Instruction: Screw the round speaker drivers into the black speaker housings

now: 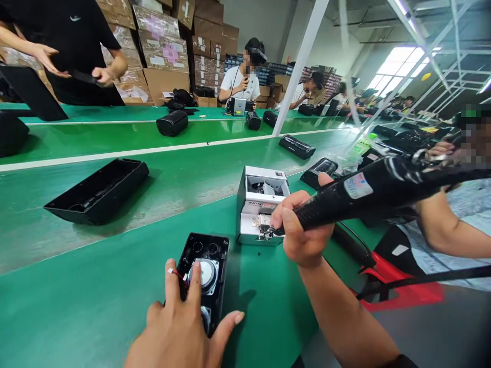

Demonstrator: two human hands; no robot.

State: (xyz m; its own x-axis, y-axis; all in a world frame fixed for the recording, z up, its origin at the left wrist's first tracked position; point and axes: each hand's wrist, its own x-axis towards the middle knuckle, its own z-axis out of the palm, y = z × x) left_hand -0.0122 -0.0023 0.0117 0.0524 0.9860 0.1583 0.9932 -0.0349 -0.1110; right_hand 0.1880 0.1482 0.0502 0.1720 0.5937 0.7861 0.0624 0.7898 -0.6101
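My right hand [307, 230] grips a black electric screwdriver [356, 189] by its front end. The tool's tip is at the pick-up point of a white screw feeder [264, 204], which stands on the green bench. Below and to the left, a black speaker panel [209, 250] lies with its inner side up. Two round silver drivers sit in it, and a thin red wire with a white plug runs by its left edge. My left hand [180, 327] rests over the panel with fingers spread; it partly hides the lower driver [206, 317].
An open black housing [99, 191] lies on the green belt [164, 189], with more black housings [297, 146] further along. A slanted white post [301, 66] rises beyond the belt. A co-worker sits close on the right, by a red stool [406, 286]. Other people work across the line.
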